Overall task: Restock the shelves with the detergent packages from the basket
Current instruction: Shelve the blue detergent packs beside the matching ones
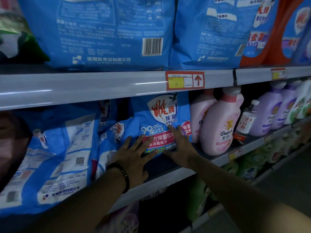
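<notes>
The blue detergent powder package (161,115) stands upright on the middle shelf (168,179), set back from the front edge, just under the upper shelf (84,89). The left hand (134,157), with a black bracelet (125,175) on the wrist, lies flat against the lower left of the package face; its fingers (141,140) are straight and spread. The right hand (180,143) presses the lower right of the same face; its fingers (171,130) are straight and slightly apart, pointing upward. Neither hand curls round the package. To the left, large blue detergent bags (55,157) lean at the front edge of the middle shelf. To the right, a pink Comfort softener bottle (220,125) stands at the front edge, just beside the package. A red-framed price tag (185,80) sits on the upper shelf's front edge.
</notes>
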